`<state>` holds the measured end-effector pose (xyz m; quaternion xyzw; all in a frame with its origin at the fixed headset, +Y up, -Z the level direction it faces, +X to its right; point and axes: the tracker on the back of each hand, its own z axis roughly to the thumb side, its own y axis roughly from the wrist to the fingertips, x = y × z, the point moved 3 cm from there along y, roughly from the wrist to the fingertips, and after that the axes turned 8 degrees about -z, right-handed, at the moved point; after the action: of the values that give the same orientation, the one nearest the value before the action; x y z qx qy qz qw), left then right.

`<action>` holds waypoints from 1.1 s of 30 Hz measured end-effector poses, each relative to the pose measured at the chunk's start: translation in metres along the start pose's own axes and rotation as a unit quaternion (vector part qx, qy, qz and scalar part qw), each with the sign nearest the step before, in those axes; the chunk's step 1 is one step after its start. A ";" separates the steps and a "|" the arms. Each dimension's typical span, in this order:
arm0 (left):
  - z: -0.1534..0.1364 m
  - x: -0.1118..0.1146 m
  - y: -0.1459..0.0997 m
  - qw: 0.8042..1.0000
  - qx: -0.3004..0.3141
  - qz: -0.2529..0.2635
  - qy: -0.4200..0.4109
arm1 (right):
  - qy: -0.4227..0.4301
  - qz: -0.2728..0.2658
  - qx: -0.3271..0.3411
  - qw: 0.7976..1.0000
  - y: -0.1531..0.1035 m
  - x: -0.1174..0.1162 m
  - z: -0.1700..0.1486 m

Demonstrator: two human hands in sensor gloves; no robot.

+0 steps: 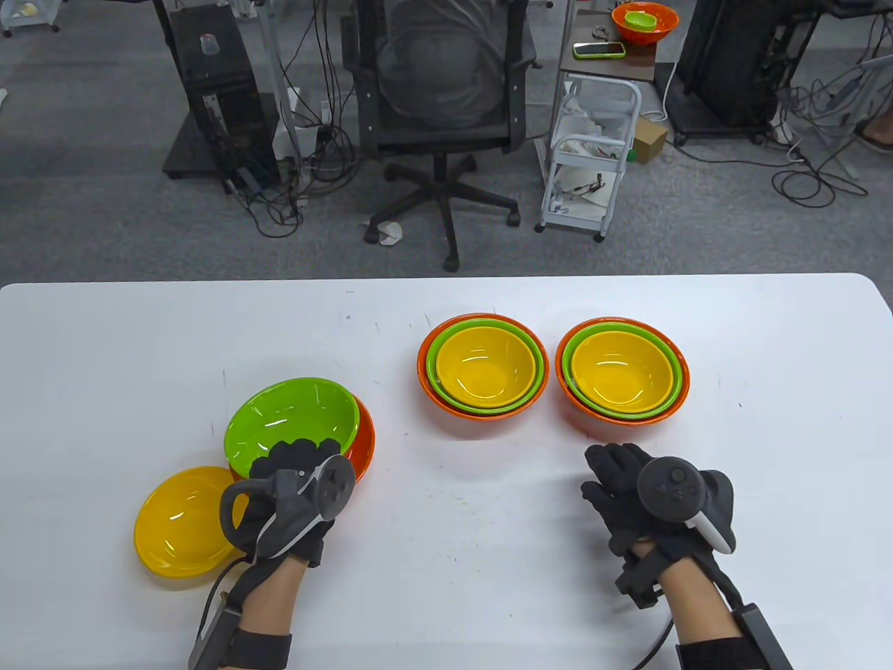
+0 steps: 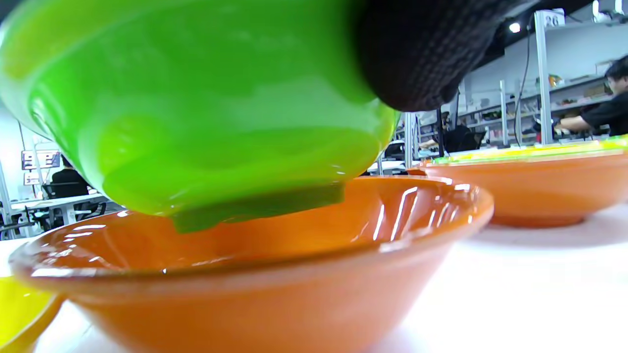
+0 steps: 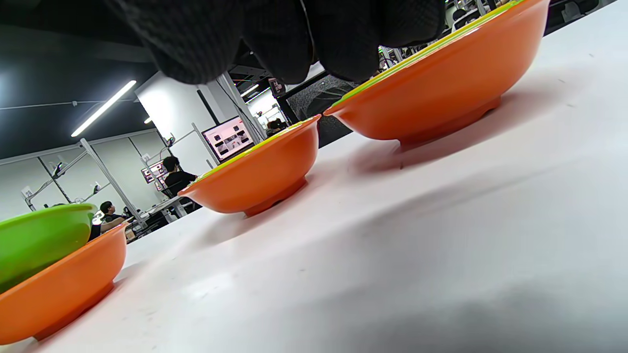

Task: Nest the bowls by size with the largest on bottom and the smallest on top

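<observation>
My left hand [image 1: 300,464] grips the near rim of a green bowl [image 1: 289,419] and holds it tilted, partly inside an orange bowl [image 1: 363,440]. In the left wrist view the green bowl [image 2: 196,108] hangs just above the orange bowl's [image 2: 255,279] inside. A yellow bowl [image 1: 183,520] lies on the table left of that hand. Two finished stacks of orange, green and yellow bowls stand at the middle [image 1: 483,366] and right [image 1: 622,370]. My right hand [image 1: 621,481] is empty, below the right stack, apart from it.
The white table [image 1: 446,579] has bare surface between and in front of the hands. An office chair [image 1: 443,105] and a white cart [image 1: 593,160] stand beyond the far edge. The right wrist view shows both stacks [image 3: 441,93] [image 3: 257,176] from low down.
</observation>
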<state>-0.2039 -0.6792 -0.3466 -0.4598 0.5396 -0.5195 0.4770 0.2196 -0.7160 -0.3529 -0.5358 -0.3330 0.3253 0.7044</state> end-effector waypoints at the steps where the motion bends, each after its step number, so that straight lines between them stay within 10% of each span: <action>1: -0.001 0.002 0.000 1.000 0.001 -0.006 -0.003 | 0.000 0.000 -0.001 1.000 0.000 0.000 0.000; 33: 0.018 0.057 0.028 0.980 0.043 -0.164 -0.104 | -0.007 0.027 -0.009 1.000 0.001 -0.006 0.000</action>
<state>-0.1925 -0.7366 -0.3769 -0.5724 0.3818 -0.5628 0.4581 0.2162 -0.7213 -0.3552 -0.5484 -0.3267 0.3449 0.6882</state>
